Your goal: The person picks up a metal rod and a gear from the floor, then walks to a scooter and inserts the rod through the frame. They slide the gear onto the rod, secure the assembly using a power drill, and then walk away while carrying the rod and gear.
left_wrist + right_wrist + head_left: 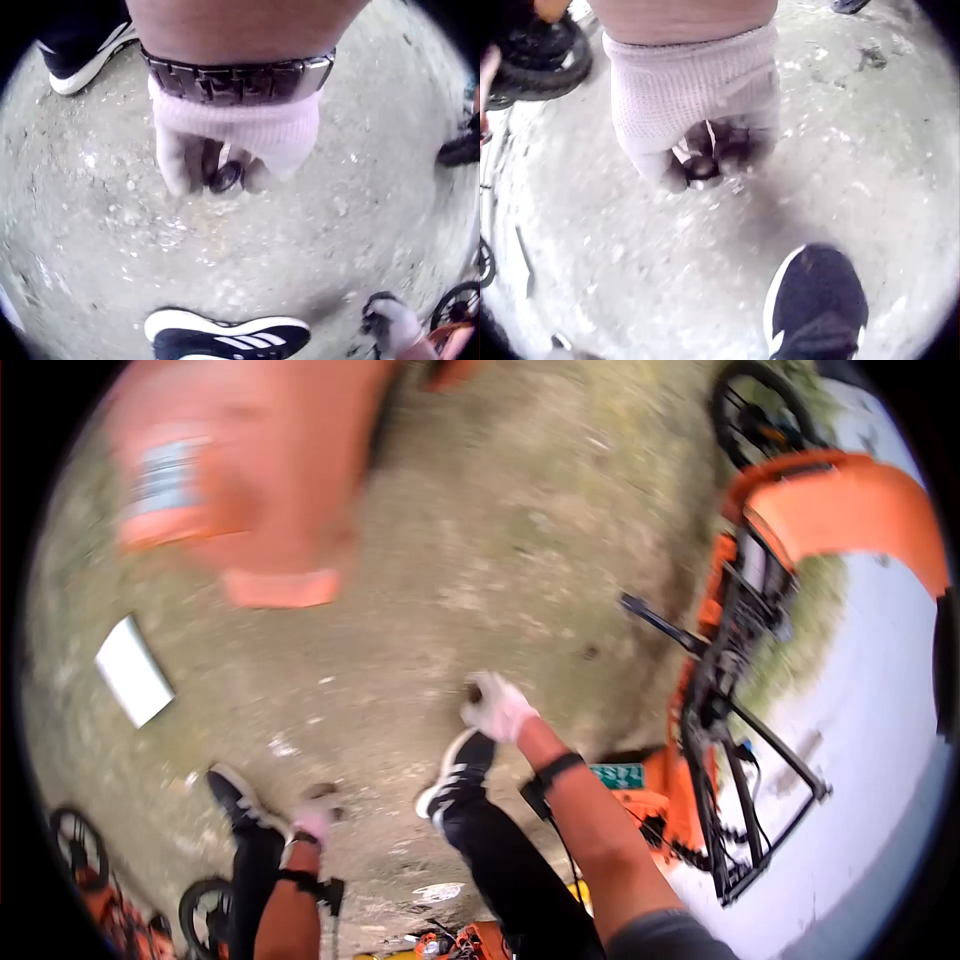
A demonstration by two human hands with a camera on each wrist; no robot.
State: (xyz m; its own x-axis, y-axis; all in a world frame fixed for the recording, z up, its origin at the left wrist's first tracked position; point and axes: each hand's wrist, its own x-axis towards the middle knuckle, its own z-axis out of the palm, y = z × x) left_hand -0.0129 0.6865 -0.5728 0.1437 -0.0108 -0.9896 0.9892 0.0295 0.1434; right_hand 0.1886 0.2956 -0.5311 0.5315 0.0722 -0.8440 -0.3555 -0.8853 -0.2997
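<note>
My right hand [497, 705], in a white glove with a dark palm side, hangs above the ground near a dark shoe [817, 300]. Its fingers are loosely curled, and dark patches show between them in the right wrist view. On the left, my other gloved hand [316, 812] hangs low beside the leg, fingers also loosely bent. In the left wrist view a small dark ring shape [227, 178] shows between those fingers; I cannot tell whether it is part of the glove. Nearest the right arm is an orange bike [715, 690] with a black frame.
A large blurred orange body [290, 470] with a grey label fills the upper left. The white panel [134, 672] lies on the dirt ground at left. A green plate [618, 776] sits by the orange bike. More orange bikes with black wheels [78, 848] stand at lower left.
</note>
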